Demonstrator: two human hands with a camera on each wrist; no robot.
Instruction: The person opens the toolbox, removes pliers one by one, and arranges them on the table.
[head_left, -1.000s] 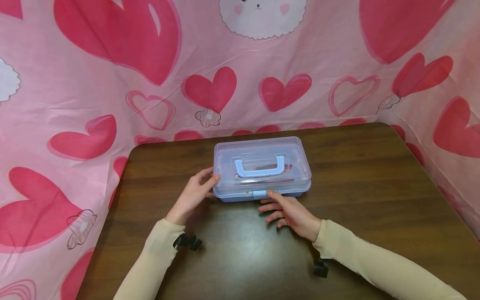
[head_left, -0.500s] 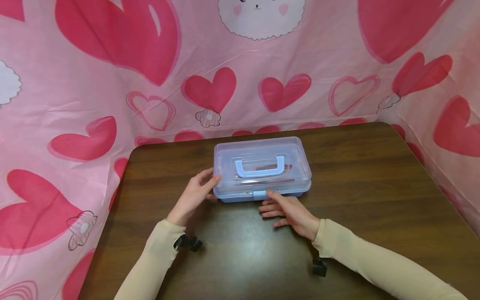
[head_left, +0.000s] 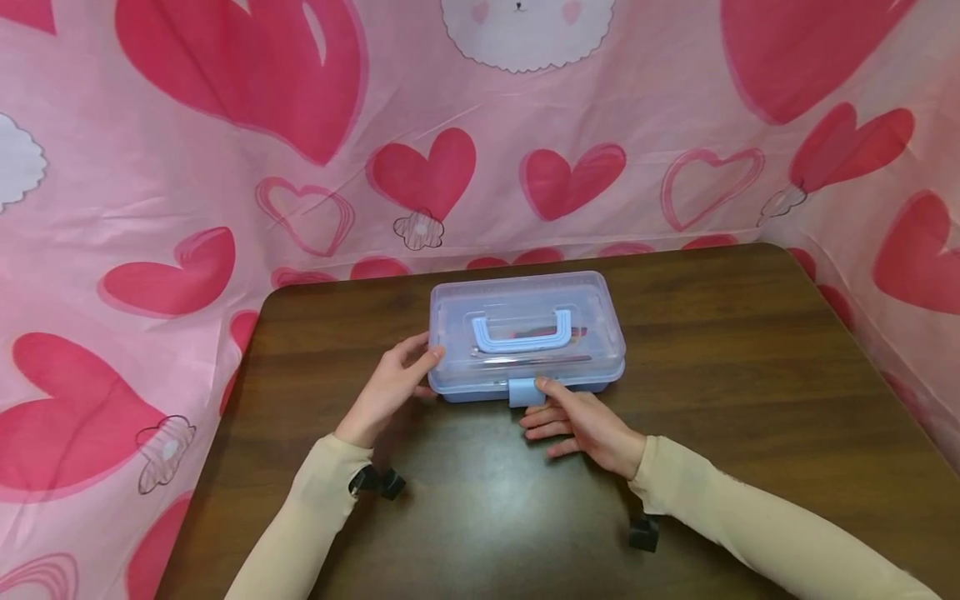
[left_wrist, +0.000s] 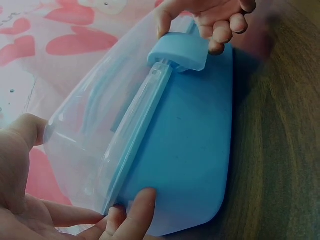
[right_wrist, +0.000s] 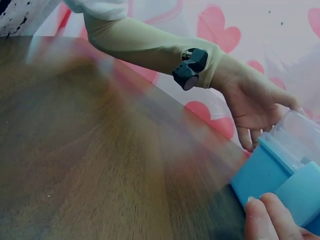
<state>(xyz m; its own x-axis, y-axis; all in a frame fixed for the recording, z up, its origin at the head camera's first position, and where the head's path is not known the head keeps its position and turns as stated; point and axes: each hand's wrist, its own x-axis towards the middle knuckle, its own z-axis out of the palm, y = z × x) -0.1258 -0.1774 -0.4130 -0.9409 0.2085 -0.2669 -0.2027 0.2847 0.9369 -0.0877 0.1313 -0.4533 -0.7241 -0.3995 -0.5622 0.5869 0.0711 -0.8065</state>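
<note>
Head view: high, forward-down; wrist views: close, left facing right hand (left_wrist: 215,16), right facing left hand (right_wrist: 252,102) (latch (left_wrist: 179,51) in both).

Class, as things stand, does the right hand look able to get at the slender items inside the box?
Probably not: the clear lid covers the slender items, though the right hand touches the latch, which tilts outward from the front.

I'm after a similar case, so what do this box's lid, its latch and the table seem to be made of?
Lid: likely glossy plastic; it is see-through and catches highlights.
Latch: probably smooth, opaque plastic, evenly light blue.
Table: brown grain with a soft shine, wood or printed laminate; the look leaves that open.
</note>
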